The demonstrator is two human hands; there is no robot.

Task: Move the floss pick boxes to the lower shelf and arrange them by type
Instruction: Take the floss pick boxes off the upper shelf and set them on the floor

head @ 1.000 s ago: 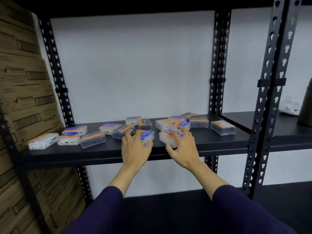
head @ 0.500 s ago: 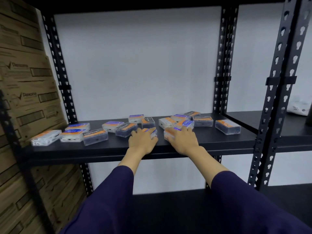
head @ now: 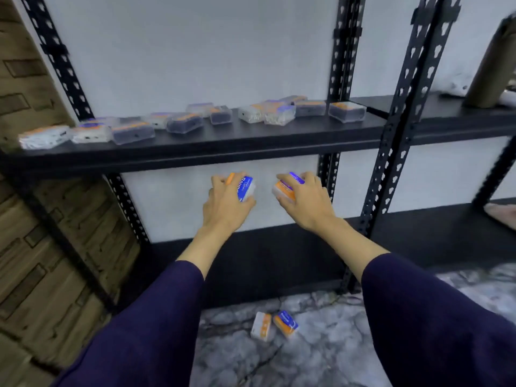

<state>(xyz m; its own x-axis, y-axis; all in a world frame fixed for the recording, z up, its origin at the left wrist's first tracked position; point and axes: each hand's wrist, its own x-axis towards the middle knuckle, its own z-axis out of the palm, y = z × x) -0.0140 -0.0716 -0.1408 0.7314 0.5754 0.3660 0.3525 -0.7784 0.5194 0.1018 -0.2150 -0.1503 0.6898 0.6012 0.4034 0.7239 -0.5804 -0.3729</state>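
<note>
The left hand [head: 227, 201] is raised below the upper shelf [head: 195, 148], palm away from the camera, fingers curled over the top of a box [head: 245, 188] and thumb tucked under it; the box's blue label faces right. The right hand [head: 305, 198] is level with it and a little apart, knuckles up, fingers wrapped over a second box [head: 284, 191] whose orange end points left, with a strip of blue showing above the fingers. Both forearms reach forward and up from dark purple sleeves [head: 156, 317], wrists nearly straight, and both held boxes hang in the air in front of the white back wall, between the upper shelf and the lower shelf [head: 293, 241].

On the upper shelf a loose scatter of clear boxes [head: 184, 122] runs from the left end to near the right upright [head: 396, 121], some with orange tops, some with blue; blur hides their print. Two more boxes [head: 275, 325] lie side by side on the marbled floor [head: 321, 344] in front of the rack, between the arms, one white and orange, the other orange and blue. Stacked cardboard cartons [head: 33, 233] stand at the left of the rack.
</note>
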